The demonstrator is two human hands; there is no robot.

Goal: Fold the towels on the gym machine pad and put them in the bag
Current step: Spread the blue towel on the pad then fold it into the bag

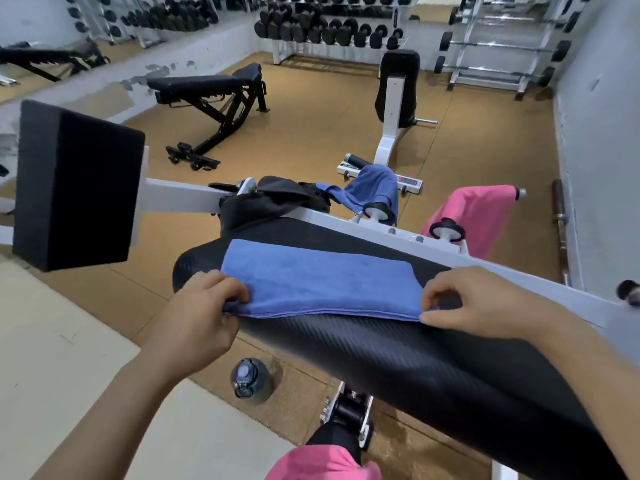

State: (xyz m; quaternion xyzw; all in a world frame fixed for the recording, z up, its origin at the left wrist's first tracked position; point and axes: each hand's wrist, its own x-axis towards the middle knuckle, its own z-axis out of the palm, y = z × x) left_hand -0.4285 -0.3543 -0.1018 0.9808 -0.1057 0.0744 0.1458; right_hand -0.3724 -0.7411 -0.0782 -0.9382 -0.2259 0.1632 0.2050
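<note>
A blue towel (320, 278) lies folded in a long strip across the black machine pad (398, 355). My left hand (204, 306) pinches its near left corner. My right hand (485, 299) pinches its near right corner. Both hands rest on the pad's near side. Beyond the pad a black bag (273, 199) sits slumped against the white frame. A second blue towel (370, 188) hangs over a handle behind the bag. A pink towel (478, 213) is draped over another handle to the right.
A big black square pad (72, 185) on a white arm juts out at the left. A dark water bottle (251, 381) stands on the floor under the pad. Benches (214, 95) and dumbbell racks (332, 29) fill the back of the room.
</note>
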